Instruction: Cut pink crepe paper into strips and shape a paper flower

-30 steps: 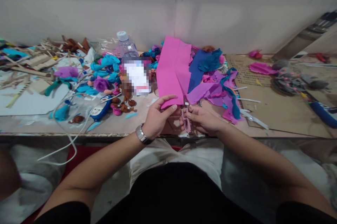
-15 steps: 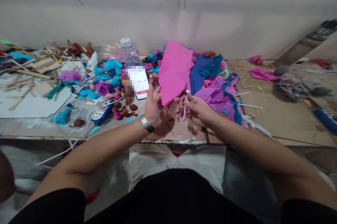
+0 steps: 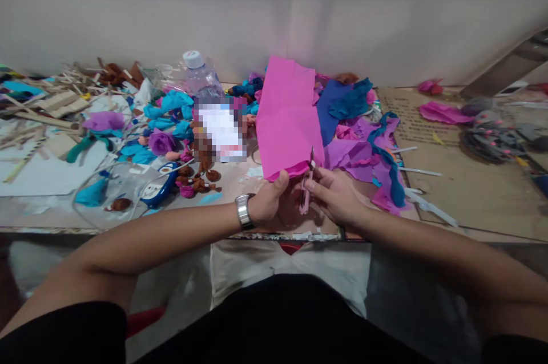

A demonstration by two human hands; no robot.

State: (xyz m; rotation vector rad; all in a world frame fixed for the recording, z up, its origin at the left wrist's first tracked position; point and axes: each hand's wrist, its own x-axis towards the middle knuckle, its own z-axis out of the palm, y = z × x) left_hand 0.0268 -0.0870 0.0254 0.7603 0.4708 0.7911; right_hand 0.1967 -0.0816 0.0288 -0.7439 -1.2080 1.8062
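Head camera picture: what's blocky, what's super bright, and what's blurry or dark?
In the head view, coarse blocks hide the bright white phone screen; in the head view, the wall looks faintly pink above the pink paper; the head view shows the pink snips softly, fine edges hard to tell, and the black shirt almost without detail.

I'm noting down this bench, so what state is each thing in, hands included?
Left hand: at the lower edge of the pink paper, fingers mostly hidden
Right hand: closed around the snips
Pink paper: creased, lower edge bent
Snips: blades pointing away from wearer; open or shut unclear
Plastic bottle: capped
Phone: screen lit, partly blurred
Purple paper: crumpled
Wristwatch: fastened on the left wrist
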